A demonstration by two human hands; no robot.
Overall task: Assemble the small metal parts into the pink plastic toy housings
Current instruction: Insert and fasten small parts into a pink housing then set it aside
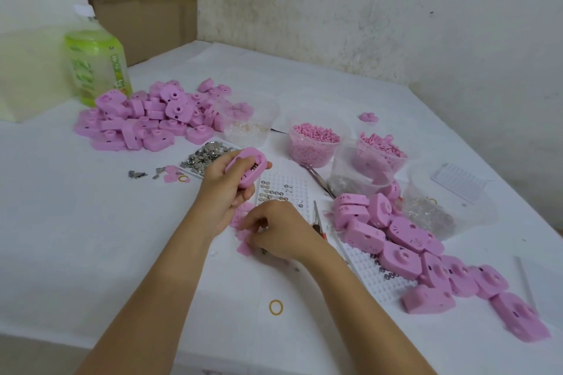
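1. My landmark is the white plastic pegboard [292, 189]. It is a flat sheet dimpled in even rows and lies mid-counter [91, 237] on a white cover. A few small round metal parts [269, 192] sit in dimples on its left side.
2. My view has the left hand [225, 195] just left of the pegboard and raised off the cover. Its fingers are wrapped round one pink housing [248, 166], a rounded, matte plastic shell.
3. The right hand [281, 231] is at the pegboard's near edge. Its fingers curl down onto small pink pieces [243, 245] on the cover, and I cannot tell whether one is pinched.
4. Behind-left of the pegboard is a loose heap of housings [143, 119], too many to count. Between heap and pegboard lies one shallow tray of shiny metal discs [207, 155].
5. Behind-right stand five clear cups [362, 158] with thin, see-through walls. Two hold pink bits.
6. Right of the pegboard, a row of housings [405, 240] trails toward the counter's near-right edge. It lies partly over a second pegboard [368, 271].
7. I count two slim metal tools. The tweezers [316, 175] are at the pegboard's far-right corner and a red-handled tool [316, 221] lies along its right edge.
8. Near-left of the pegboard, bare cover runs out to the counter's near edge. One yellow rubber band [276, 306] lies on the near side.
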